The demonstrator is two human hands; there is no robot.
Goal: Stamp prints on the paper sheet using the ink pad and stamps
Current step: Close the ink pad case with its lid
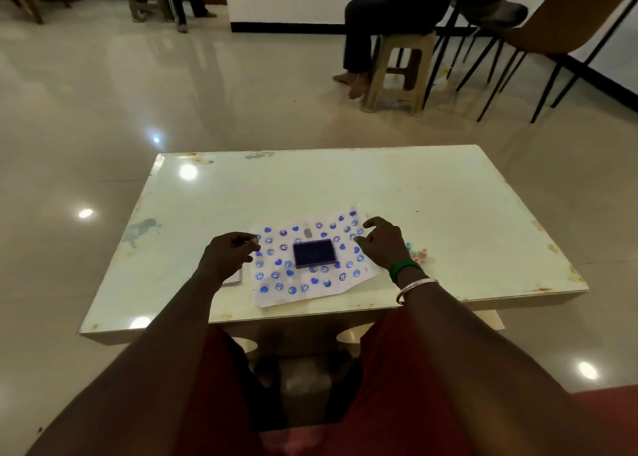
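Observation:
A white paper sheet [312,283] covered with several blue smiley and heart prints lies on the table near its front edge. A dark blue ink pad [314,252] sits open on the middle of the sheet. A small grey stamp [307,232] lies just beyond the pad. My left hand [226,256] hovers over the sheet's left edge, fingers curled, nothing visible in it. My right hand [381,243] rests at the sheet's right edge with fingers spread, touching the paper. Small coloured stamps [417,252] lie on the table right of that hand.
The white table [448,214] has worn, stained edges. A white lid or card [234,279] lies partly under my left wrist. A person sits on a stool [397,72] beyond the table, with black-legged chairs [518,58] at the right.

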